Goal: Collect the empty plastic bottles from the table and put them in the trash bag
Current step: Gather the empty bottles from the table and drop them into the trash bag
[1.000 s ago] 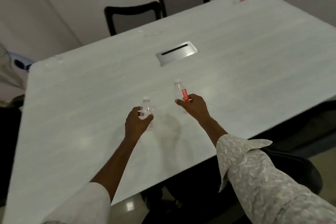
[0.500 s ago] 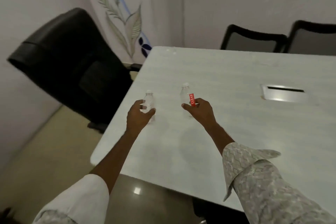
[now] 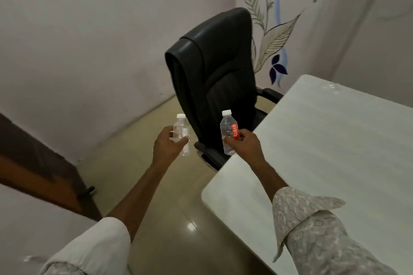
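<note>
The left hand is carrying the plain bottle off the table and out over the floor. The right hand is bringing the labelled bottle to the table's corner. The view is swinging left, bringing the chair in behind them.

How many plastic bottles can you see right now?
2: clear plastic bottle in the left hand, red-labelled plastic bottle in the right hand; more may sit out of frame.

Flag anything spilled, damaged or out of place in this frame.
Nothing stands out. The left hand holds the plain bottle and the right hand holds the red-labelled bottle, both upright and capped. No spill shows on the table; a faint shine at its far corner is too unclear to judge.
</note>
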